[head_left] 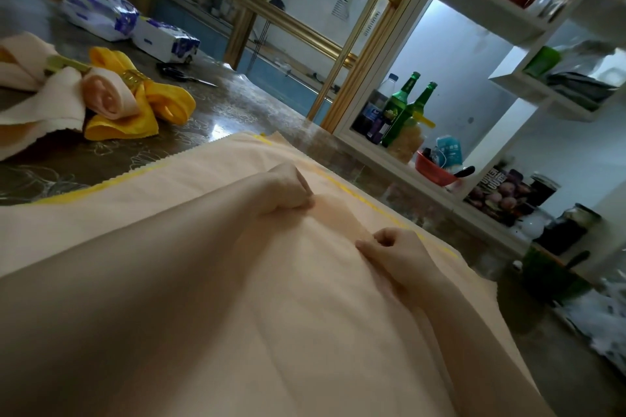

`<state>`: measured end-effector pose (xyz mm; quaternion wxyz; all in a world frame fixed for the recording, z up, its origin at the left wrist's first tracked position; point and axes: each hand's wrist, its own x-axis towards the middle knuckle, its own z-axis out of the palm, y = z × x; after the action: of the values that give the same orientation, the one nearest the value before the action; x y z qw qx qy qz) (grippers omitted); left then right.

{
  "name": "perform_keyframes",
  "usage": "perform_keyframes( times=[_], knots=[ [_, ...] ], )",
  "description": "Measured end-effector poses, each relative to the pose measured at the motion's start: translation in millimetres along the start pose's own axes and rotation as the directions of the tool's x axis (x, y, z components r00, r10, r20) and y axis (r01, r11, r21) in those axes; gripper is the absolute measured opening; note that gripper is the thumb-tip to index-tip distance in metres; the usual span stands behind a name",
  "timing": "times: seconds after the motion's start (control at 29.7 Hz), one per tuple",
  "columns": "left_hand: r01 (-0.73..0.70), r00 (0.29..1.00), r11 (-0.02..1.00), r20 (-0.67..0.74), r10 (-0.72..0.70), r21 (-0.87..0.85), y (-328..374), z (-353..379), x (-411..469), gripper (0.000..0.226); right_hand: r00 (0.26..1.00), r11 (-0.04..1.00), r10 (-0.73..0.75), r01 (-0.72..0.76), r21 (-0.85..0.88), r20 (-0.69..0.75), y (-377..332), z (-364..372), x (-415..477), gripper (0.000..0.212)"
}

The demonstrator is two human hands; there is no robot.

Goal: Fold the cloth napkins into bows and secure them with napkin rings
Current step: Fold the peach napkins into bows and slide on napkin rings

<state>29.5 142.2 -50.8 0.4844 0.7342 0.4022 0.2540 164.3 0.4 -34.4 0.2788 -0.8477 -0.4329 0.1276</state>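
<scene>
Left hand (284, 189): fingers curled, pinching a raised fold of the peach napkin (271, 315) towards its far edge.
Right hand (396, 249): fingers curled, thumb against forefinger, gripping the same cloth nearer the person.
Peach napkin: spread over the surface (237, 105) directly in front of the person, with a soft ridge gathered between the hands.
Yellow napkin (67, 193): lies under the peach one, only a thin edge showing.
Yellow bow (159, 105): at the far left, cinched by a gold napkin ring (133, 78).
Peach bow (108, 95): touching the yellow bow.
Scissors (184, 75): just beyond the bows.
</scene>
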Motion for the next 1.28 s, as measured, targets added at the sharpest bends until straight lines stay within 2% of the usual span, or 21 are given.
perform_keyframes(
  times=[0.03, 0.1, 0.2, 0.3, 0.44, 0.54, 0.67, 0.74, 0.81, 0.91, 0.98, 1.04, 1.18, 1.28],
  knots=[
    [-0.015, 1.000, 1.000, -0.025, 0.014, -0.022, -3.5, 1.3, 2.3, 0.004, 0.999, 1.000, -0.022, 0.023, 0.021, -0.036, 2.0, 3.5, 0.5, 0.019],
    [-0.057, 0.997, 0.998, -0.059, 0.059, 0.025, -10.2, 3.4, 1.2, 0.008, 0.996, 0.998, -0.051, 0.053, 0.032, -0.068, 2.8, 6.7, 1.2, 0.014],
    [-0.120, 0.989, 0.992, -0.081, 0.122, 0.036, -15.8, 2.5, 2.9, 0.009, 0.995, 0.994, -0.077, 0.081, 0.072, -0.057, 0.3, 8.5, 1.0, 0.001],
    [-0.211, 0.970, 0.977, -0.115, 0.213, 0.033, -15.8, 2.5, -0.5, 0.008, 0.984, 0.986, -0.155, 0.160, 0.044, -0.086, 3.9, 12.8, 3.4, 0.010],
    [-0.328, 0.923, 0.927, -0.149, 0.356, 0.180, -12.5, 6.4, -8.4, 0.028, 0.962, 0.971, -0.233, 0.238, 0.014, -0.141, 10.0, 17.4, 7.8, 0.023],
    [-0.350, 0.918, 0.907, -0.105, 0.382, 0.236, -6.9, 5.7, -15.1, 0.019, 0.953, 0.967, -0.251, 0.255, 0.002, -0.168, 9.3, 20.1, 7.7, 0.035],
    [-0.319, 0.936, 0.900, -0.053, 0.349, 0.296, -6.9, 8.8, -18.3, 0.018, 0.957, 0.972, -0.235, 0.234, -0.026, -0.170, 10.5, 22.6, 7.8, 0.035],
    [-0.356, 0.924, 0.863, -0.003, 0.383, 0.359, -7.5, 10.9, -19.2, 0.011, 0.959, 0.975, -0.222, 0.220, -0.027, -0.179, 9.9, 24.1, 7.4, 0.033],
    [-0.390, 0.914, 0.824, 0.063, 0.401, 0.410, -7.1, 11.6, -21.6, 0.023, 0.959, 0.977, -0.211, 0.208, -0.037, -0.188, 7.2, 24.8, 6.1, 0.029],
    [-0.462, 0.873, 0.715, 0.129, 0.470, 0.525, -6.8, 12.9, -21.1, 0.032, 0.974, 0.979, -0.206, 0.205, -0.017, -0.090, 2.0, 20.4, 3.8, 0.013],
    [-0.491, 0.850, 0.677, 0.132, 0.509, 0.548, -7.2, 13.1, -21.1, 0.030, 0.983, 0.983, -0.178, 0.176, 0.044, 0.039, 0.5, 15.1, 2.2, 0.027],
    [-0.510, 0.834, 0.664, 0.126, 0.537, 0.546, -8.3, 12.8, -20.1, 0.028, 0.985, 0.987, -0.153, 0.149, 0.055, 0.078, 1.4, 11.1, 2.3, 0.033],
    [-0.540, 0.788, 0.633, 0.069, 0.612, 0.554, -8.5, 14.0, -20.0, 0.017, 0.972, 0.972, -0.233, 0.233, -0.004, -0.038, 4.1, 14.6, 0.2, 0.008],
    [-0.541, 0.757, 0.653, -0.031, 0.653, 0.530, -7.3, 15.8, -22.7, 0.036, 0.936, 0.933, -0.345, 0.334, -0.137, -0.073, 2.6, 21.0, -2.3, 0.005]
  ],
)
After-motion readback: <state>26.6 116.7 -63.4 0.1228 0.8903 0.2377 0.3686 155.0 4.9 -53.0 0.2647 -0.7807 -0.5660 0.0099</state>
